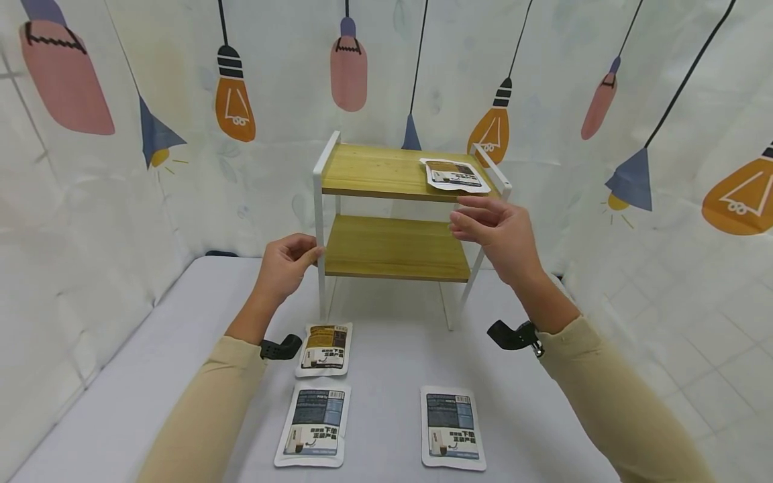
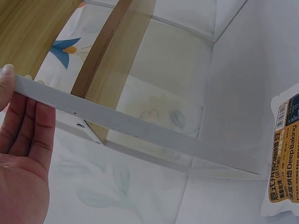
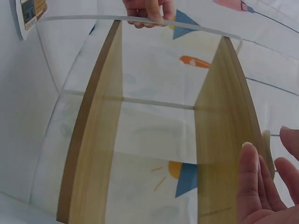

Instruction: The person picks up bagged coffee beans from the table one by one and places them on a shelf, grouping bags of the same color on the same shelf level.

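Observation:
A two-tier shelf rack with wooden boards and a white metal frame stands on the white table. My left hand pinches its left front post between thumb and fingers, below the upper board. One pouch, white-edged with a brown and white label, lies at the right end of the upper board. Just in front of that end is my right hand. Its fingers reach close to the board's front edge, thumb apart, nothing held between them.
On the table before the rack's left leg lies a brown-labelled pouch. Nearer me are two blue-labelled pouches, one at left and one at right. A white curtain printed with lamps surrounds the table.

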Available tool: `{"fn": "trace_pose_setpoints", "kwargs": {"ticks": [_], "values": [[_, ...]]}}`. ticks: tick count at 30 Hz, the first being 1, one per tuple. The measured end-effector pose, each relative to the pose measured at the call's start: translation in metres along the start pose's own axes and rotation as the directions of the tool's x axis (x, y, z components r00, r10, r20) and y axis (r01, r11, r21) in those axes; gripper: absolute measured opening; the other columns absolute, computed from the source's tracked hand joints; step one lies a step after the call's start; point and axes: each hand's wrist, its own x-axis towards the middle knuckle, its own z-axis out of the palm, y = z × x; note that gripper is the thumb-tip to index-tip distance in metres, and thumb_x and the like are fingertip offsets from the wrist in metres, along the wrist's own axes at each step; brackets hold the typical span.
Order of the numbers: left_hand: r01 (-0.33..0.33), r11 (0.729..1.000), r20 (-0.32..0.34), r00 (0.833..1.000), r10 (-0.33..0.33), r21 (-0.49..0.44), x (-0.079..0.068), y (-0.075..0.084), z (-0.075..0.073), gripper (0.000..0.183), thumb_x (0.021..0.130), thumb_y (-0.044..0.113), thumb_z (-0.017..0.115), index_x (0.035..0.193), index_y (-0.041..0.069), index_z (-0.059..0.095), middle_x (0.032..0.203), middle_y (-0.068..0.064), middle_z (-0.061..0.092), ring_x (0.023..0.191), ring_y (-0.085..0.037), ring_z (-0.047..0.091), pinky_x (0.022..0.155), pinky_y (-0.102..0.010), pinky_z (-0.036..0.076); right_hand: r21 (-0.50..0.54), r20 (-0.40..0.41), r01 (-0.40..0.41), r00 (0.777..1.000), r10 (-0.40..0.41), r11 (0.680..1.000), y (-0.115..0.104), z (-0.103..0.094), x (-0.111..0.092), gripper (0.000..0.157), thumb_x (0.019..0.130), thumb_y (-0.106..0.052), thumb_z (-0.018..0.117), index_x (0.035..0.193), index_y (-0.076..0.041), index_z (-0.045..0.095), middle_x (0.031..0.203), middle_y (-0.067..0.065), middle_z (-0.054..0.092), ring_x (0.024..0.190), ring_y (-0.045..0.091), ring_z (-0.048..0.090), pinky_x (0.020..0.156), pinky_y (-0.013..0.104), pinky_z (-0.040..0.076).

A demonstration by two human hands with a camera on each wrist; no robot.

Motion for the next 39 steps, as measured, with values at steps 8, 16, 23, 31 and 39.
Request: {"fn": "trace_pose_setpoints", "kwargs": {"ticks": [8,16,23,31,39], "values": [[0.004,1.0,-0.013,1.0,-0.004,0.003,0.0,-0.001,0.001,0.026,0.098,0.025,0.071,0.113,0.003,0.073,0.095,0.002,0.073,0.088,-0.031,0.068,0.077,-0.018,0.056,-0.014,0.044,-0.016,0.999,0.016,1.0,0.014,0.003,-0.011,0.045,0.092,-0.024,0.078,0.132,-0.008,0.067,0.112,0.002,0.077,0.093,0.017,0.076,0.085,0.024,0.06],[-0.017,1.0,-0.001,1.0,0.017,-0.017,0.001,0.0,0.0,0.025,0.098,0.02,0.071,0.114,0.0,0.073,0.096,-0.002,0.073,0.081,-0.014,0.066,0.075,-0.017,0.056,-0.083,0.051,-0.048,0.997,0.052,0.995,0.027,0.011,-0.025,0.045,0.092,-0.029,0.079,0.132,-0.012,0.068,0.118,0.006,0.075,0.103,0.017,0.073,0.088,0.024,0.059],[-0.024,1.0,-0.004,1.0,0.024,-0.018,0.001,-0.001,0.0,0.024,0.098,0.018,0.071,0.114,0.0,0.073,0.097,-0.007,0.073,0.08,-0.011,0.066,0.074,-0.017,0.056,-0.113,0.073,-0.047,0.996,0.055,0.993,0.037,0.02,-0.037,0.045,0.091,-0.03,0.079,0.133,-0.014,0.068,0.123,0.01,0.074,0.111,0.017,0.071,0.091,0.022,0.058],[-0.008,1.0,-0.006,1.0,0.008,-0.015,0.002,-0.002,-0.001,0.024,0.098,0.018,0.071,0.115,0.001,0.073,0.097,-0.001,0.072,0.08,-0.008,0.065,0.075,-0.016,0.056,-0.065,0.091,-0.052,0.994,0.058,0.997,0.053,0.031,-0.048,0.043,0.09,-0.025,0.081,0.13,-0.013,0.069,0.126,0.016,0.072,0.107,0.015,0.074,0.089,0.022,0.058],[-0.018,1.0,-0.004,1.0,0.018,-0.019,0.001,-0.002,-0.001,0.026,0.098,0.018,0.071,0.114,-0.002,0.073,0.096,0.0,0.072,0.08,-0.009,0.066,0.075,-0.017,0.056,-0.017,0.125,-0.067,0.99,0.069,0.998,0.076,0.043,-0.055,0.048,0.09,-0.018,0.08,0.133,-0.002,0.065,0.133,0.02,0.068,0.112,0.016,0.072,0.09,0.022,0.058]]}}
